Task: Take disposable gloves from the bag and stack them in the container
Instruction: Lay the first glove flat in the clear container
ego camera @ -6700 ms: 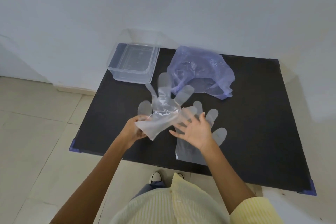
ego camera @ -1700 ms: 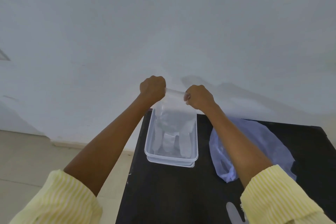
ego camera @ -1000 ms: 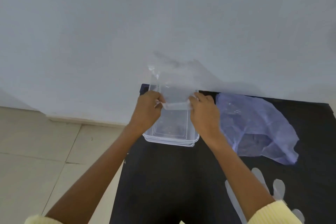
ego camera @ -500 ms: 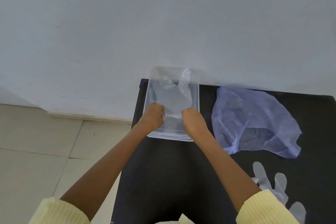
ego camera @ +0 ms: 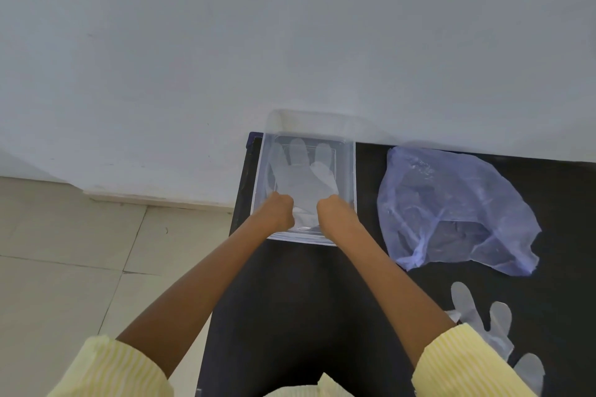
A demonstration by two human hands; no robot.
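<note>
Hands first: we see the left hand (ego camera: 280,210) and the right hand (ego camera: 329,210) side by side at the centre of the frame, both curled into fists over the near end of the clear container (ego camera: 351,171). Each fist pinches the cuff edge of one clear glove (ego camera: 303,177), left hand on the left corner, right hand on the right corner. We note that the glove lies flat inside the container, its fingers pointing toward the upper edge of the frame and the wall (ego camera: 290,26). The container sits at the far left corner of the black surface (ego camera: 290,300), against the wall. To the right of the container, apart from it, lies the crumpled bluish bag (ego camera: 451,203). At the lower right of the frame we see another glove (ego camera: 493,329) lying on the surface, partly hidden by the right yellow striped sleeve (ego camera: 451,364). Tiled floor (ego camera: 80,251) fills the left of the frame.
</note>
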